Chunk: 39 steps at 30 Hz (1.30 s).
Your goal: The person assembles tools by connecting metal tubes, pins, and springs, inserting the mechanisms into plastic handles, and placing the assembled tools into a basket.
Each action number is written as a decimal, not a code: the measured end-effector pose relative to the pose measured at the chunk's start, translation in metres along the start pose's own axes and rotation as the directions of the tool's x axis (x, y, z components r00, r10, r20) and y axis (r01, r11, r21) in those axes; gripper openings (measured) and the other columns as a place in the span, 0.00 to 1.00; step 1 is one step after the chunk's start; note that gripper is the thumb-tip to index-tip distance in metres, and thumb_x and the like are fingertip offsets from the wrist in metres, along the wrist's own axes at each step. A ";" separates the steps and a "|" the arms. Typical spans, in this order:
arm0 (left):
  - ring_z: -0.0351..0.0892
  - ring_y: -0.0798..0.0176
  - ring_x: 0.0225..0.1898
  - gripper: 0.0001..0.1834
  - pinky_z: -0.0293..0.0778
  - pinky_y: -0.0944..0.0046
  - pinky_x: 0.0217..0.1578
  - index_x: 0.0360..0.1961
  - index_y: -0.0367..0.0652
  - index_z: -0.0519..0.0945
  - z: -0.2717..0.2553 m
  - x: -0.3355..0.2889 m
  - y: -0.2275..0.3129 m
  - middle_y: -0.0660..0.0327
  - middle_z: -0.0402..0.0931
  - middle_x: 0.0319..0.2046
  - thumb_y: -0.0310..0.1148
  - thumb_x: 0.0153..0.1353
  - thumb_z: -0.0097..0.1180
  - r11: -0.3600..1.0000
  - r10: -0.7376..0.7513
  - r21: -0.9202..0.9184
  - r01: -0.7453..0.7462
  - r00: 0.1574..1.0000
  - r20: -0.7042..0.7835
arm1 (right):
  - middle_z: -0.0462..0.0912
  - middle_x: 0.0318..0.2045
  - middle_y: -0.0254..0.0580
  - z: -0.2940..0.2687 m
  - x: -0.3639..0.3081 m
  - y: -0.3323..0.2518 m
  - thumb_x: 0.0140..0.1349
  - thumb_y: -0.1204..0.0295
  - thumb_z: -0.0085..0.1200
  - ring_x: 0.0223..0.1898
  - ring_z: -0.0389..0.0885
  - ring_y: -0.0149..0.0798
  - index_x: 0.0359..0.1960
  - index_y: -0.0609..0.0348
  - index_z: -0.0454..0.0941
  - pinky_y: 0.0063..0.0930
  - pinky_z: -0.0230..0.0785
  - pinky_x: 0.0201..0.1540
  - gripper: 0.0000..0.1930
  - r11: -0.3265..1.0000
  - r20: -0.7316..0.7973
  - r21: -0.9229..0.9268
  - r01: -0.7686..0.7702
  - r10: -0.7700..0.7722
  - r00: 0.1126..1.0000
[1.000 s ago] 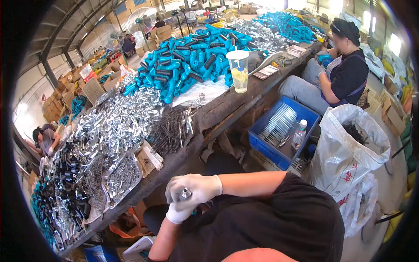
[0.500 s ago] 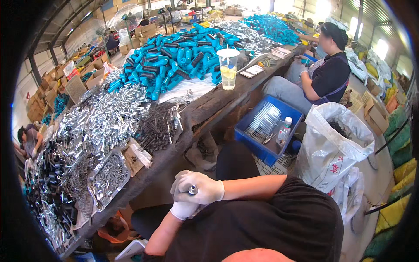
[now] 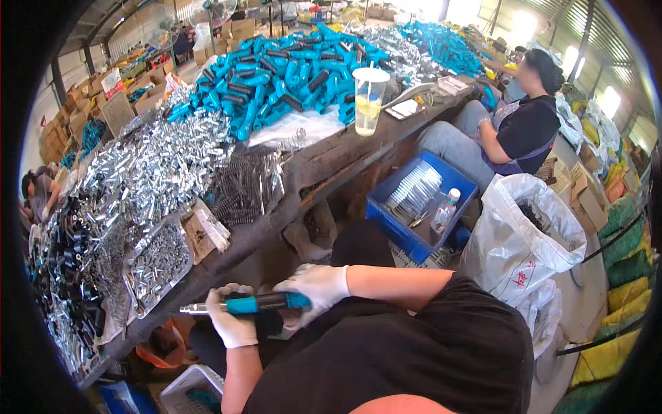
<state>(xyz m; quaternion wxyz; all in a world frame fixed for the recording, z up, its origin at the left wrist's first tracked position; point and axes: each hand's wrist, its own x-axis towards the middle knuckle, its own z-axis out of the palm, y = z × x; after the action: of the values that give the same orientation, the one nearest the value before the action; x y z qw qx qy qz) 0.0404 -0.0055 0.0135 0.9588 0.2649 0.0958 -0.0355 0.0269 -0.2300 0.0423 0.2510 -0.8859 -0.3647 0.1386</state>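
In front of my body I hold a teal and black tool handle (image 3: 267,302) level, its stepped silver metal tip pointing left. My left hand (image 3: 231,319), in a white glove, wraps round the handle just behind the metal tip. At the other end, my right hand (image 3: 316,288), also gloved, closes over the teal butt; its fingertips are partly hidden. Beyond my left hand, a metal tray (image 3: 189,257) of small silver parts lies on the workbench (image 3: 324,165). Dark springs (image 3: 241,190) are heaped close by.
A large pile of teal handles (image 3: 276,83) and silver metal parts (image 3: 165,159) cover the bench. A drinking cup (image 3: 367,114) stands near its edge. To the right are a blue bin (image 3: 386,224), a white sack (image 3: 496,241) and a seated co-worker (image 3: 524,117). A white basket (image 3: 183,379) sits lower left.
My hands were clasped together with the metal end facing up toward me. They have moved apart, the left one leftward, and the tool now lies sideways between them.
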 end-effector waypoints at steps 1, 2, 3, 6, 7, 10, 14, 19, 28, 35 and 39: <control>0.70 0.56 0.32 0.17 0.69 0.54 0.41 0.27 0.42 0.71 -0.012 0.001 0.003 0.56 0.71 0.28 0.45 0.66 0.47 0.999 -0.008 -0.041 0.006 0.999 -0.043 | 0.81 0.44 0.51 0.004 -0.004 0.005 0.46 0.45 0.64 0.50 0.76 0.56 0.54 0.57 0.72 0.45 0.63 0.57 0.38 0.998 0.058 -0.060 -0.010 0.014 0.998; 0.70 0.56 0.33 0.18 0.69 0.54 0.42 0.28 0.41 0.72 -0.024 0.004 0.003 0.55 0.70 0.29 0.46 0.66 0.47 0.998 -0.035 -0.061 0.032 0.998 -0.043 | 0.82 0.42 0.50 0.011 -0.006 0.014 0.47 0.46 0.64 0.48 0.78 0.55 0.51 0.56 0.74 0.45 0.65 0.55 0.34 1.000 -0.001 0.007 -0.006 0.006 1.000; 0.69 0.55 0.33 0.19 0.69 0.54 0.43 0.28 0.40 0.73 -0.036 0.003 0.001 0.55 0.70 0.29 0.46 0.65 0.47 0.995 -0.068 -0.079 0.064 0.997 -0.049 | 0.83 0.40 0.49 0.021 -0.008 0.019 0.47 0.46 0.64 0.46 0.79 0.54 0.48 0.54 0.76 0.44 0.67 0.53 0.31 0.997 -0.057 0.082 -0.005 0.010 0.998; 0.71 0.54 0.36 0.23 0.70 0.53 0.47 0.34 0.38 0.72 -0.057 0.004 -0.015 0.55 0.70 0.31 0.51 0.66 0.46 0.978 -0.205 0.014 0.210 0.966 -0.158 | 0.83 0.36 0.48 0.021 -0.009 0.021 0.50 0.54 0.64 0.40 0.82 0.52 0.44 0.51 0.78 0.41 0.73 0.45 0.22 0.963 -0.042 0.269 -0.026 0.039 0.998; 0.74 0.52 0.41 0.24 0.70 0.52 0.49 0.38 0.39 0.72 -0.061 0.011 -0.021 0.51 0.74 0.38 0.54 0.66 0.46 0.950 -0.225 0.124 0.287 0.903 -0.366 | 0.83 0.37 0.46 0.016 -0.012 0.020 0.51 0.55 0.64 0.39 0.82 0.51 0.43 0.50 0.77 0.41 0.74 0.44 0.21 0.957 -0.062 0.280 -0.078 0.099 0.993; 0.77 0.61 0.48 0.27 0.69 0.64 0.52 0.57 0.33 0.69 -0.145 0.042 -0.030 0.57 0.78 0.47 0.48 0.70 0.42 0.135 -0.118 0.983 0.124 0.987 -0.108 | 0.82 0.35 0.46 -0.001 -0.015 0.010 0.51 0.61 0.62 0.38 0.82 0.49 0.41 0.50 0.78 0.36 0.74 0.42 0.16 0.925 -0.223 0.314 -0.214 0.291 0.930; 0.80 0.57 0.36 0.24 0.76 0.61 0.40 0.54 0.32 0.69 -0.117 0.042 -0.019 0.51 0.79 0.39 0.41 0.65 0.47 0.492 -0.147 0.820 0.293 0.956 -0.253 | 0.83 0.38 0.50 0.009 -0.010 0.042 0.53 0.64 0.62 0.41 0.82 0.51 0.47 0.53 0.78 0.37 0.75 0.42 0.19 0.884 -0.186 -0.025 -0.466 0.454 0.871; 0.80 0.54 0.37 0.20 0.76 0.57 0.38 0.52 0.32 0.70 -0.148 0.067 -0.031 0.49 0.78 0.39 0.39 0.69 0.44 0.707 -0.344 0.475 0.524 0.842 -0.417 | 0.83 0.35 0.51 0.045 0.013 0.088 0.52 0.62 0.62 0.39 0.81 0.53 0.47 0.54 0.78 0.41 0.73 0.42 0.21 0.830 0.010 -0.114 -0.547 0.551 0.834; 0.81 0.58 0.39 0.20 0.75 0.62 0.41 0.47 0.32 0.75 -0.141 0.065 -0.036 0.53 0.79 0.39 0.41 0.68 0.46 0.706 -0.232 0.561 0.434 0.889 -0.396 | 0.83 0.34 0.51 0.080 0.057 0.100 0.54 0.59 0.58 0.40 0.81 0.53 0.39 0.55 0.78 0.45 0.72 0.44 0.16 0.872 0.215 -0.166 -0.460 0.488 0.846; 0.79 0.64 0.41 0.20 0.73 0.65 0.43 0.49 0.35 0.77 -0.135 0.066 -0.035 0.57 0.79 0.42 0.41 0.67 0.47 0.571 -0.224 0.704 0.423 0.905 -0.363 | 0.83 0.33 0.55 0.087 0.069 0.107 0.53 0.59 0.55 0.38 0.81 0.55 0.35 0.57 0.79 0.47 0.72 0.43 0.15 0.875 0.237 -0.176 -0.451 0.482 0.843; 0.77 0.64 0.43 0.19 0.71 0.64 0.46 0.49 0.34 0.77 -0.165 0.071 -0.038 0.58 0.77 0.43 0.39 0.66 0.49 0.445 -0.170 0.823 0.351 0.936 -0.308 | 0.84 0.31 0.53 0.085 0.094 0.097 0.49 0.63 0.53 0.33 0.83 0.55 0.30 0.56 0.84 0.46 0.75 0.37 0.13 0.921 0.397 -0.172 -0.349 0.389 0.831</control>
<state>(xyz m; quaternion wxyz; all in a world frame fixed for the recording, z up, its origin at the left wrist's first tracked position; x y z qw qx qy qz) 0.0784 0.0457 -0.1592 0.6631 0.6952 0.1904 -0.2021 0.1121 -0.1930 -0.0875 0.0933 -0.8985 -0.2386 0.3565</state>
